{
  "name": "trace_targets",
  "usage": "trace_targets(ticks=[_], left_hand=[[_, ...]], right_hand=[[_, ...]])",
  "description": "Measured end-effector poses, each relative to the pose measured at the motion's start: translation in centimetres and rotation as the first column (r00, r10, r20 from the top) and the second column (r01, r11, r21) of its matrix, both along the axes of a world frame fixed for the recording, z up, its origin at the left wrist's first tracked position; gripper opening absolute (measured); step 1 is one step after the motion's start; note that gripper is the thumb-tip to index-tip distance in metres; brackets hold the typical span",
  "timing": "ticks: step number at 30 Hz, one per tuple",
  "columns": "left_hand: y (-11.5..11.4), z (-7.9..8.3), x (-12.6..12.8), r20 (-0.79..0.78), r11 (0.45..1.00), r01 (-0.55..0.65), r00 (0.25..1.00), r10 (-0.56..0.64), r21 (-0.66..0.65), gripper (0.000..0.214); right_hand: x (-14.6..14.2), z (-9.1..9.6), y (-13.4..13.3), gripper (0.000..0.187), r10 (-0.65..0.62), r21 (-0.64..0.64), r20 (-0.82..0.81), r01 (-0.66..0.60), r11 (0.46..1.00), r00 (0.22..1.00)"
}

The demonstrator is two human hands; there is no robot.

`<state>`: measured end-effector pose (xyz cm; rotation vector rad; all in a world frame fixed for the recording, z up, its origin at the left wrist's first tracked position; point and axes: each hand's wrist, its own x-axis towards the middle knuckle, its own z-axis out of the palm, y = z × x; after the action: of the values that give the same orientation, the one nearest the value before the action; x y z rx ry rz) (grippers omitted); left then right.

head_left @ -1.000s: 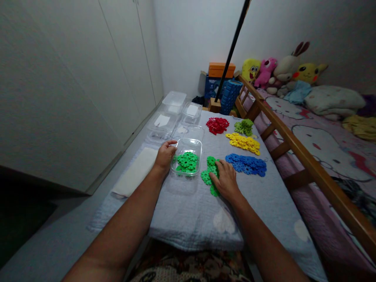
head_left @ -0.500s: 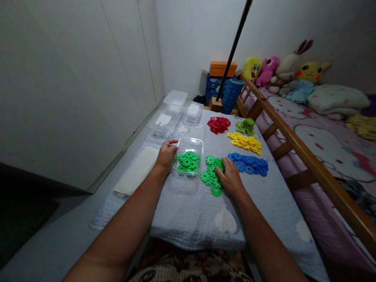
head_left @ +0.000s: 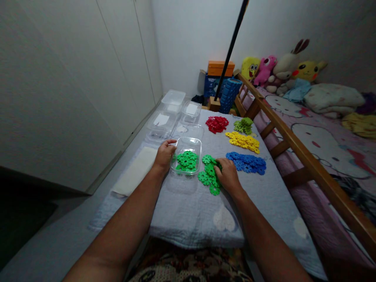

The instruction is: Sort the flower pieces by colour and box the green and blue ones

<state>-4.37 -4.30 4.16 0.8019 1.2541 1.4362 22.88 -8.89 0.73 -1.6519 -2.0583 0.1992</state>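
My left hand grips the left side of a clear plastic container, thumb and fingers at its rim. Inside lie several green interlocking plastic discs, shaped like flowers. To the right of the container, a loose pile of the same green discs is spread on the cloth. My right hand rests on the right edge of that pile, its fingers curled over some discs; the fingertips are partly hidden. Just beyond it lies a row of blue discs.
Yellow discs, red discs and light green discs lie further back. Clear containers and a lid stand at the back left, near a folded cream cloth. A wooden bed rail borders the right side.
My right hand has drawn slightly left over the green pile, its fingers curling in more. My left hand stays on the container. The whole view has shifted a little.
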Motion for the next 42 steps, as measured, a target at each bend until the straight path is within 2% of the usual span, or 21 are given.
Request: trace_targets(ticks=[8, 10, 13, 17, 21, 27, 30, 36, 42], left_hand=[[-0.2, 0.2, 0.0, 0.01, 1.0, 0.008, 1.0, -0.008, -0.005, 0.041], [-0.1, 0.2, 0.0, 0.015, 1.0, 0.01, 1.0, -0.01, -0.006, 0.041], [-0.1, 0.2, 0.0, 0.021, 1.0, 0.012, 1.0, -0.011, -0.008, 0.041], [0.1, -0.2, -0.1, 0.009, 1.0, 0.008, 1.0, -0.008, 0.0, 0.042], [0.1, -0.4, -0.2, 0.022, 1.0, 0.014, 1.0, -0.014, -0.003, 0.044], [-0.1, 0.1, 0.0, 0.035, 1.0, 0.025, 0.999, -0.024, -0.007, 0.044], [-0.1, 0.3, 0.0, 0.032, 0.999, 0.031, 0.999, -0.031, -0.009, 0.044], [0.1, 0.1, 0.0, 0.043, 0.999, 0.031, 0.999, -0.03, -0.015, 0.044], [0.2, -0.2, 0.0, 0.022, 1.0, 0.024, 0.999, -0.024, -0.011, 0.044]], right_hand=[[-0.9, 1.1, 0.2, 0.021, -0.026, 0.052, 0.111, 0.021, 0.998, 0.994], [-1.0, 1.7, 0.3, 0.023, -0.037, 0.083, 0.062, 0.032, 0.996, 0.997], [-1.2, 3.2, 0.7, 0.024, -0.029, 0.136, -0.109, 0.044, 0.99, 0.994], [-2.7, 5.8, 1.4, 0.021, 0.063, 0.15, -0.344, -0.012, 0.989, 0.937], [-5.5, 7.3, 1.9, 0.015, 0.122, 0.066, -0.358, -0.105, 0.992, 0.926], [-8.5, 7.3, 2.0, 0.013, 0.15, -0.021, -0.042, -0.151, 0.988, 0.988], [-9.3, 7.2, 2.3, 0.013, 0.146, -0.028, 0.032, -0.145, 0.989, 0.989], [-9.7, 6.4, 3.1, 0.013, 0.125, -0.031, -0.024, -0.126, 0.992, 0.992], [-5.8, 5.7, 3.9, 0.024, -0.015, 0.065, -0.148, 0.024, 0.998, 0.989]])
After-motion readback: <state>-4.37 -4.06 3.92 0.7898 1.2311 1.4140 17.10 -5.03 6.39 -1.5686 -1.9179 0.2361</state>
